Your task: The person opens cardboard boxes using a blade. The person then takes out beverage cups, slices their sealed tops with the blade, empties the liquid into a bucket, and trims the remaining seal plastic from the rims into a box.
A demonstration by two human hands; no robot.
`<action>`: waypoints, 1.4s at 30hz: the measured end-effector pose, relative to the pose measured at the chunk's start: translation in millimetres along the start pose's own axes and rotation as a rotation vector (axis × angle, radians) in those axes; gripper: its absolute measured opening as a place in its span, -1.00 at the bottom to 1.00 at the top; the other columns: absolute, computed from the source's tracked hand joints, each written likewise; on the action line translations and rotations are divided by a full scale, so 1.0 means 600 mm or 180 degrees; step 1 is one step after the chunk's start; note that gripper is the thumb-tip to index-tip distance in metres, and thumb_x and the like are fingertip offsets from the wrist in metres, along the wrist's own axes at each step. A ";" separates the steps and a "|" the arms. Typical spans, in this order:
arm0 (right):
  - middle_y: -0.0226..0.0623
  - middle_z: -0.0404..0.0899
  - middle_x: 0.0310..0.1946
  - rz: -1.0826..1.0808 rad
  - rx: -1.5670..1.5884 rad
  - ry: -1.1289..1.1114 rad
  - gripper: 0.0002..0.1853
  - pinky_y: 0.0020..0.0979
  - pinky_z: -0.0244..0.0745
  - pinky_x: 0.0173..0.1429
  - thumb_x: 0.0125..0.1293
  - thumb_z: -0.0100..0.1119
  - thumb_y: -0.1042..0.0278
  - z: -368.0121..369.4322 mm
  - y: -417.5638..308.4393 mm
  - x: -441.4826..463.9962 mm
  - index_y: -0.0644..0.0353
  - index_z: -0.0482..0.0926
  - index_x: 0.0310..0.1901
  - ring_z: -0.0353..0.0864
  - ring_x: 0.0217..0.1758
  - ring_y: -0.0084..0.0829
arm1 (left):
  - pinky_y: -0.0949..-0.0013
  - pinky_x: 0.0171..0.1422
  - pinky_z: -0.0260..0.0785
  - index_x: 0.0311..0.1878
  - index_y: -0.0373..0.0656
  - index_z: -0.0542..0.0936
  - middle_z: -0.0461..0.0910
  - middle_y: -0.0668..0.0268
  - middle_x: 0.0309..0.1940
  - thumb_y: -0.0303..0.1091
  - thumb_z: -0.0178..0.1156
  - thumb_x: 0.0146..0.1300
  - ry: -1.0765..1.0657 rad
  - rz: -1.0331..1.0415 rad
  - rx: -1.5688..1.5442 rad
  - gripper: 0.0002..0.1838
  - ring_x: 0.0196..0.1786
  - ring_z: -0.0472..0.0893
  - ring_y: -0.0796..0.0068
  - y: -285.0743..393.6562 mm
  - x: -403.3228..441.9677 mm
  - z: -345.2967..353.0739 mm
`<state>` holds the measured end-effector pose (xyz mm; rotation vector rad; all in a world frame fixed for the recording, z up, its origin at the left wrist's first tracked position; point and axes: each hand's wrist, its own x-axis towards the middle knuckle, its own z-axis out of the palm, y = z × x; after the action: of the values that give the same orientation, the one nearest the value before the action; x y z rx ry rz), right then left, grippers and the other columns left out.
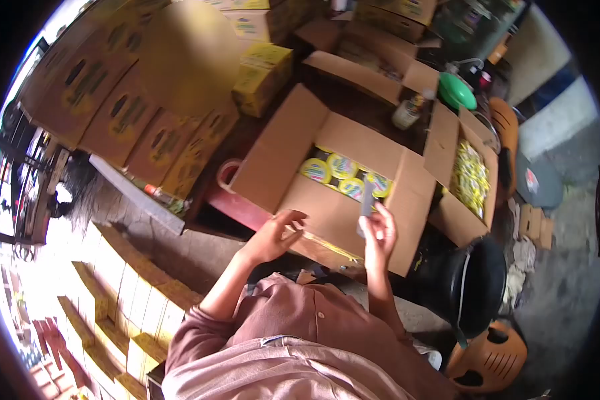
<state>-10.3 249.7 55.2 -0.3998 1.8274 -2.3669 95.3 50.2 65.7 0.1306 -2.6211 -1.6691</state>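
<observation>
In the head view an open cardboard box point(367, 137) stands before me with its flaps spread. Several round tubs with yellow-rimmed lids point(342, 166) lie inside it. My right hand point(380, 233) is over the near right part of the box, closed on a flat grey strip point(367, 200) that points up towards the tubs. The strip's exact kind I cannot make out. My left hand point(278, 237) hovers by the box's near left corner, fingers loosely bent and apart, holding nothing.
Stacked printed cartons point(123, 117) rise at the left. To the right, a second open box point(440, 157) holds yellow packets point(470, 177). Behind are a jar point(405, 115), a green bowl point(457, 91) and another open box point(357, 75). A black bucket-like container point(479, 287) and an orange chair point(490, 360) stand nearby.
</observation>
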 end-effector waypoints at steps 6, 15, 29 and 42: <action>-0.42 0.50 -0.36 0.1042 -0.0015 -0.2609 -0.62 -0.61 0.43 -0.24 0.11 0.20 0.56 0.256 0.069 -0.067 0.25 0.41 0.00 0.50 -0.31 -0.65 | 0.47 -0.10 0.34 0.08 -0.23 0.35 0.49 0.29 -0.23 -0.37 0.12 0.24 0.1728 -0.1559 -0.1004 -0.63 -0.22 0.47 0.55 -0.151 -0.199 -0.063; -0.42 0.46 -0.48 -0.0304 -0.1370 -0.0702 -0.60 -0.48 0.38 -0.37 0.10 0.22 0.50 0.448 0.376 0.007 0.08 0.38 0.00 0.42 -0.51 -0.56 | 0.42 -0.07 0.39 0.13 -0.23 0.30 0.49 0.17 -0.08 -0.33 0.14 0.23 0.1683 -0.2197 -0.0778 -0.56 -0.10 0.52 0.46 -0.168 -0.301 -0.108; -0.13 0.52 -0.19 -0.0664 -0.2569 -0.0800 -0.43 -0.22 0.40 -0.09 -0.05 0.26 0.48 0.447 0.406 0.055 0.21 0.35 0.08 0.53 -0.17 -0.22 | 0.30 0.03 0.37 0.13 -0.25 0.29 0.48 0.08 -0.09 -0.22 0.19 0.16 0.0799 -0.2011 0.0004 -0.47 -0.07 0.52 0.24 -0.226 -0.222 -0.231; -0.02 0.49 -0.02 0.1563 -0.1891 -0.4061 -0.48 -0.31 0.36 0.17 0.17 0.15 0.32 0.278 0.129 -0.002 0.24 0.32 0.17 0.50 0.07 -0.26 | 0.05 0.18 0.07 0.05 -0.21 0.37 0.37 0.11 -0.03 -0.30 0.23 0.02 0.0500 0.0661 0.1816 -0.50 0.10 0.31 0.09 -0.072 0.057 -0.231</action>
<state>33.4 74.4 19.5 -1.0323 1.5462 -0.7653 73.7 -95.9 84.8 -0.0005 -2.7864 -0.7849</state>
